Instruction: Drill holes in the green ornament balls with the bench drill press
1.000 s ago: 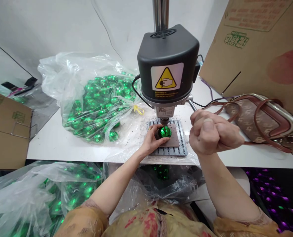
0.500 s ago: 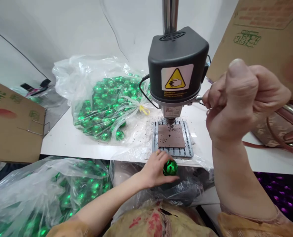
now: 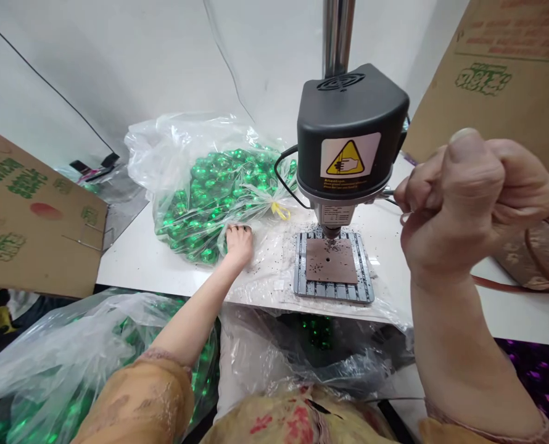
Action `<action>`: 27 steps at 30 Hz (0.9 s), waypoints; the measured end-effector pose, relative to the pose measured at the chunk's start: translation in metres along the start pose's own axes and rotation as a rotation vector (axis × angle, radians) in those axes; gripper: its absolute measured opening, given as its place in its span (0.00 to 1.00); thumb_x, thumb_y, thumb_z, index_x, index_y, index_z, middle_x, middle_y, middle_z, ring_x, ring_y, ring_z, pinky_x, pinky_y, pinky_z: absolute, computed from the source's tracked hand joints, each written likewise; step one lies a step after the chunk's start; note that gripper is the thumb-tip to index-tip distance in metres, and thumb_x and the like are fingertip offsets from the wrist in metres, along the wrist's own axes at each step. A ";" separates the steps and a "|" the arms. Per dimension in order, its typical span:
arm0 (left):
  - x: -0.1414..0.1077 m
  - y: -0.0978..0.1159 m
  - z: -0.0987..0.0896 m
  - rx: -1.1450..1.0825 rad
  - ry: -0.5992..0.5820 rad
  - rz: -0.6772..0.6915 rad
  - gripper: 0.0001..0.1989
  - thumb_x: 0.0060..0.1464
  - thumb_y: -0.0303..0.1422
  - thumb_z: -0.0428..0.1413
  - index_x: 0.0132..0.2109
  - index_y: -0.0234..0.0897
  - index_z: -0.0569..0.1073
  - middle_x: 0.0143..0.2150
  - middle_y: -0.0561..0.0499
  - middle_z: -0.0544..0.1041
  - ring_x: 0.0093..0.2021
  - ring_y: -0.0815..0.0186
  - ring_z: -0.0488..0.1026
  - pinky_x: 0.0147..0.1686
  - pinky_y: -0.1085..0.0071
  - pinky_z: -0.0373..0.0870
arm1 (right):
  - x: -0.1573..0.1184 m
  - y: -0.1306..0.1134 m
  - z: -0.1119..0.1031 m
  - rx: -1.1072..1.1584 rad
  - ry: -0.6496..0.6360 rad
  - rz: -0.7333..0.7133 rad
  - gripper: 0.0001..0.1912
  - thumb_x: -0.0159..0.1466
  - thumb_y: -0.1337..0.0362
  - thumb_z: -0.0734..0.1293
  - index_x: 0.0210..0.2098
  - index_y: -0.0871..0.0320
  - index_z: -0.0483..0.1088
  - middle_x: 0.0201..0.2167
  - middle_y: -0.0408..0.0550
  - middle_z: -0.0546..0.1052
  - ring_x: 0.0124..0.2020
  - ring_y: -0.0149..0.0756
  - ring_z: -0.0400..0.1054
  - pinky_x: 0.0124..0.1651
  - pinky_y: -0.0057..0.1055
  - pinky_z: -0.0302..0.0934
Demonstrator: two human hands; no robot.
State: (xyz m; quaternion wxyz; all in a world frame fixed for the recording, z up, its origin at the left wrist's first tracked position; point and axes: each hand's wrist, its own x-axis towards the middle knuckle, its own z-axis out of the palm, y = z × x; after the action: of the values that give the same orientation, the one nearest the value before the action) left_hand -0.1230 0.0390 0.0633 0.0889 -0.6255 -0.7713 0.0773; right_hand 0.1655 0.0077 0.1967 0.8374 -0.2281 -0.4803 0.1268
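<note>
My left hand (image 3: 240, 243) reaches into the opening of a clear plastic bag (image 3: 156, 145) of shiny green balls (image 3: 219, 179); its fingers curl down at the bag's edge, and what they hold, if anything, is hidden. At the right, my right hand (image 3: 473, 197) is closed round the handle of a black bench drill (image 3: 353, 132). Below the drill head, a brown square plate (image 3: 342, 271) with a small dark hole lies on the grooved metal base (image 3: 302, 287), with dark shavings scattered on it.
Another bag (image 3: 94, 333) of green balls stands below the table (image 3: 131, 259) at the left. More green balls (image 3: 317, 330) lie under its front edge. Cardboard boxes stand at the left (image 3: 38, 216) and right (image 3: 501, 68). Purple shiny pieces (image 3: 540, 370) show at the lower right.
My left hand has moved left and up from the table's front edge to the bag. The green ball it held is no longer in it. My right hand stays on the handle.
</note>
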 end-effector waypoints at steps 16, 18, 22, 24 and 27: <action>-0.056 0.084 -0.013 -1.762 -0.304 0.258 0.26 0.54 0.46 0.62 0.56 0.38 0.74 0.47 0.46 0.79 0.43 0.64 0.75 0.39 0.71 0.71 | 0.001 0.002 -0.002 0.050 -0.027 -0.020 0.25 0.63 0.62 0.66 0.15 0.57 0.53 0.12 0.37 0.56 0.14 0.23 0.50 0.20 0.31 0.43; -0.057 0.092 -0.010 -1.712 -0.266 0.317 0.25 0.53 0.45 0.63 0.55 0.37 0.75 0.46 0.46 0.79 0.43 0.64 0.74 0.40 0.70 0.70 | 0.000 0.003 -0.003 0.054 -0.049 -0.004 0.25 0.63 0.61 0.66 0.15 0.57 0.52 0.12 0.37 0.57 0.15 0.23 0.51 0.20 0.31 0.43; -0.057 0.098 -0.010 -1.499 -0.184 0.375 0.25 0.50 0.40 0.65 0.54 0.37 0.74 0.45 0.47 0.78 0.36 0.68 0.72 0.37 0.71 0.68 | 0.000 0.004 -0.005 0.047 -0.068 0.003 0.26 0.63 0.58 0.66 0.16 0.57 0.50 0.13 0.36 0.55 0.15 0.23 0.50 0.20 0.31 0.44; -0.059 0.100 -0.013 -1.395 -0.151 0.375 0.25 0.49 0.38 0.66 0.53 0.37 0.73 0.42 0.49 0.78 0.33 0.69 0.70 0.35 0.72 0.67 | 0.000 0.004 -0.005 0.036 -0.072 0.000 0.26 0.63 0.58 0.66 0.16 0.57 0.51 0.13 0.36 0.55 0.15 0.23 0.50 0.21 0.31 0.45; -0.062 0.104 -0.018 -1.260 -0.080 0.414 0.20 0.49 0.36 0.65 0.50 0.38 0.75 0.38 0.51 0.76 0.32 0.69 0.68 0.34 0.71 0.66 | -0.001 0.004 -0.005 0.031 -0.060 -0.003 0.26 0.64 0.57 0.66 0.16 0.57 0.50 0.13 0.36 0.54 0.15 0.23 0.50 0.21 0.32 0.44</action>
State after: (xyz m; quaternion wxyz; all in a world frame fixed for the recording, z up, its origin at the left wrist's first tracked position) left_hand -0.0072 0.0004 0.0540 -0.3390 -0.6899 -0.5355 -0.3499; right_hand 0.1691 0.0101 0.1920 0.8262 -0.2103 -0.5036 0.1398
